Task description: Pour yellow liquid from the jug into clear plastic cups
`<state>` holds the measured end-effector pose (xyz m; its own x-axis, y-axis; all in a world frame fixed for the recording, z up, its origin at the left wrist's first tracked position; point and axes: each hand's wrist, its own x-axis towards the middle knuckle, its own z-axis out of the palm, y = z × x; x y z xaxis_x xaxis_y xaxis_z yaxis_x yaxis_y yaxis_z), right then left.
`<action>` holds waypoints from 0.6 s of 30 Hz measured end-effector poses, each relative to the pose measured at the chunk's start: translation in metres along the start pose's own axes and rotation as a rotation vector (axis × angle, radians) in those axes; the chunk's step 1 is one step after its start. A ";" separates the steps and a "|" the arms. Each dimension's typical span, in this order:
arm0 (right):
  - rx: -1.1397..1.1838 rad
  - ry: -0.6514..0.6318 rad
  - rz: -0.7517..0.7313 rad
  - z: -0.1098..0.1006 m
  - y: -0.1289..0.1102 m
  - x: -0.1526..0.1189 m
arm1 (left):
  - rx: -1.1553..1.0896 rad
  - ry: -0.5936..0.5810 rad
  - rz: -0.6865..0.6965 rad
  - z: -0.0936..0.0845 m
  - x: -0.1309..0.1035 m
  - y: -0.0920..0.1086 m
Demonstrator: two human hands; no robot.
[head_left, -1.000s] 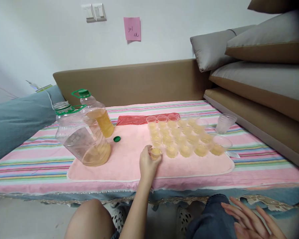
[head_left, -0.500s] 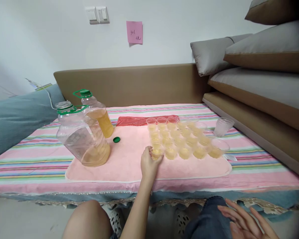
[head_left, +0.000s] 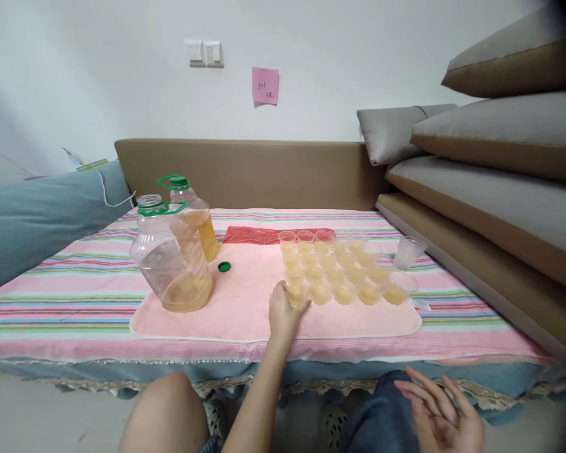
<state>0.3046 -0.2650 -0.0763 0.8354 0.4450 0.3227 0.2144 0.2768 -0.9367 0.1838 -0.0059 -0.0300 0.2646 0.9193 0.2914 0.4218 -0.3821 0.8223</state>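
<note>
My left hand (head_left: 284,313) is closed around a clear plastic cup (head_left: 297,293) of pale yellow liquid, at the front left corner of a block of cups. Several more cups with the same liquid (head_left: 343,294) stand close together in rows on a pink mat (head_left: 245,314). My right hand (head_left: 446,409) is open with fingers spread, palm up over my right leg, holding nothing. To the left stands an uncapped clear jug (head_left: 183,292) with a green handle and a little yellow liquid. Behind it is a capped jug (head_left: 206,233), fuller than the first.
A green cap (head_left: 224,267) lies on the mat beside the jugs. Red plastic film (head_left: 252,235) lies behind the cups. A stack of nested cups (head_left: 408,253) stands at the right, near piled grey-brown cushions (head_left: 490,189). A striped cloth (head_left: 99,277) covers the surface.
The camera view has shifted slightly, so everything sits a little differently in the picture. My left hand stays at the same cup; my right hand remains open, slightly further left.
</note>
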 end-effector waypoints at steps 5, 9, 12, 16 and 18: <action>-0.027 0.003 0.014 0.007 -0.008 -0.003 | 0.037 -0.045 0.037 -0.023 -0.001 -0.008; -0.039 0.003 0.040 0.006 -0.026 0.018 | 0.060 -0.146 0.123 -0.065 0.001 -0.018; -0.204 0.020 -0.029 -0.004 -0.037 0.070 | 0.085 -0.236 0.172 -0.099 0.004 -0.027; -0.329 0.030 -0.041 -0.018 -0.039 0.171 | 0.129 -0.295 0.199 -0.126 0.007 -0.038; -0.407 -0.003 -0.009 -0.021 -0.036 0.220 | 0.144 -0.302 0.204 -0.128 0.007 -0.041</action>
<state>0.4915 -0.1953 0.0250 0.8312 0.4467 0.3310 0.4051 -0.0787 -0.9109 0.0569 0.0286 0.0010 0.5899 0.7622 0.2667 0.4461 -0.5829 0.6792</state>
